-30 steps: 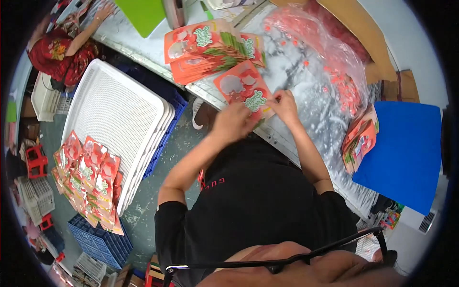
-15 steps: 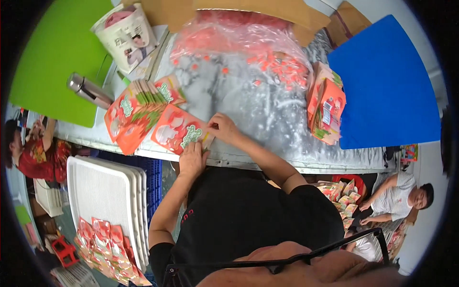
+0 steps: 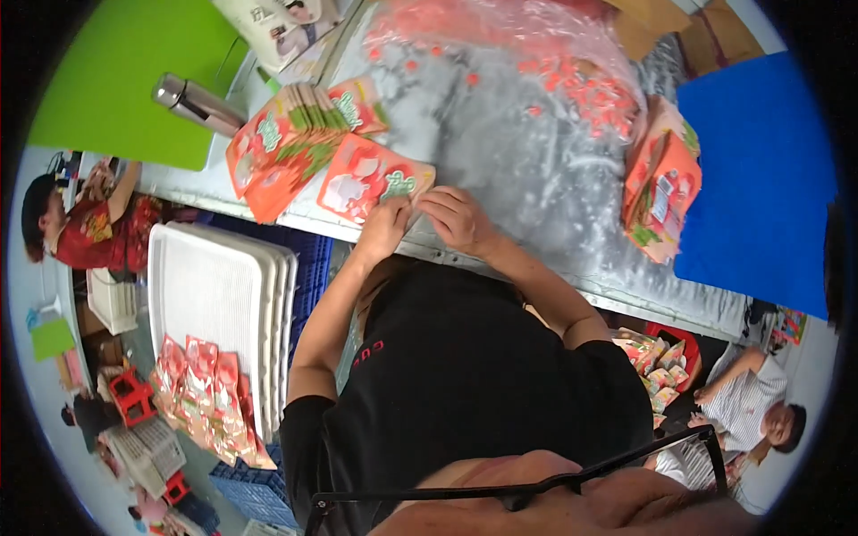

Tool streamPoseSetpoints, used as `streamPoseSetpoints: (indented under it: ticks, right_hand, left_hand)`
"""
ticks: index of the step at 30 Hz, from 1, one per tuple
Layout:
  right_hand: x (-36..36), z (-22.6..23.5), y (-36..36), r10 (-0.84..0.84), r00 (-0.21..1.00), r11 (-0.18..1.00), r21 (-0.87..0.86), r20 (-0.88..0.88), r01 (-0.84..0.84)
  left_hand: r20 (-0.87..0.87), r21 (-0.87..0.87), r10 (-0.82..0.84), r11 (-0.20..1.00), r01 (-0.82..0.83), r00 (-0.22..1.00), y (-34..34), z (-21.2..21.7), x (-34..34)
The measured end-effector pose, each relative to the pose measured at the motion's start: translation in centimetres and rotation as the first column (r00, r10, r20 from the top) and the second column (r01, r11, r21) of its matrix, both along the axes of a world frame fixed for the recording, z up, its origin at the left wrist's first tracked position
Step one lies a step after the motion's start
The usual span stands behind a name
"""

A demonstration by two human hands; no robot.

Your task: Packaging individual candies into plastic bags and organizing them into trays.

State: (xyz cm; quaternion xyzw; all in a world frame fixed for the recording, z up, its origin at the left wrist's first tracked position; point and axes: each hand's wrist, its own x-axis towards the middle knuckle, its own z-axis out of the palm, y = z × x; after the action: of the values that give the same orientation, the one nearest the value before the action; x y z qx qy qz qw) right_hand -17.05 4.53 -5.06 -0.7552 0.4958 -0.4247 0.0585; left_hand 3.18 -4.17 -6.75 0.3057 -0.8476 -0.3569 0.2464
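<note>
A flat red and pink pouch (image 3: 359, 175) with green lettering lies at the table's near edge, in front of me. At its right end, my left hand (image 3: 384, 229) has closed fingers gripping the lower edge. Right beside it, my right hand (image 3: 454, 217) pinches the pouch's right-hand corner with bent fingers. My fingertips cover that end, so whether it is open is hidden. Touching the pouch's left side is a fanned stack of similar pouches (image 3: 284, 150). Farther right on the table sits another bundle of pouches (image 3: 660, 189).
Small red pieces (image 3: 590, 96) spill from a clear plastic bag (image 3: 500, 29) at the back. A steel flask (image 3: 198, 104) stands by a green panel (image 3: 116, 85); a blue panel (image 3: 755, 179) borders the right. White trays (image 3: 210, 277) are stacked lower left. Co-workers sit at both sides.
The view has shifted, so the table sits higher and farther right. My right hand has come closer to my left, and both now close on the pouch's right end.
</note>
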Motion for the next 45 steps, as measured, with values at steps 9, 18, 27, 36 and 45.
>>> streamPoseSetpoints:
  ticks: [9, 18, 27, 36, 45]
  right_hand:
    - [0.2, 2.3, -1.3, 0.102, 0.959, 0.992, -0.044, -0.263, -0.118]
    - [-0.9, 3.1, -3.2, 0.190, 0.957, 0.976, -0.065, -0.220, -0.208]
    - [-1.2, 1.9, -2.7, 0.329, 0.916, 0.938, -0.037, -0.229, -0.346]
    - [-0.7, 2.1, -2.4, 0.465, 0.856, 0.883, 0.042, -0.224, -0.468]
    - [0.1, 4.2, -2.3, 0.481, 0.833, 0.764, 0.597, -0.274, -0.245]
  left_hand:
    - [-0.083, 0.487, 0.186, 0.865, -0.123, 0.979, 0.7, 2.4, -2.1]
    - [-0.087, 0.508, 0.215, 0.849, -0.142, 0.973, -0.3, 3.9, -2.5]
    - [0.008, 0.633, -0.128, 0.769, 0.095, 0.992, -0.7, 2.5, -0.8]
    - [0.362, 0.608, -0.350, 0.791, 0.066, 0.864, -0.7, 5.9, -0.3]
    - [0.577, -0.311, 0.201, 0.950, -0.015, 0.792, 1.9, 10.6, -2.0]
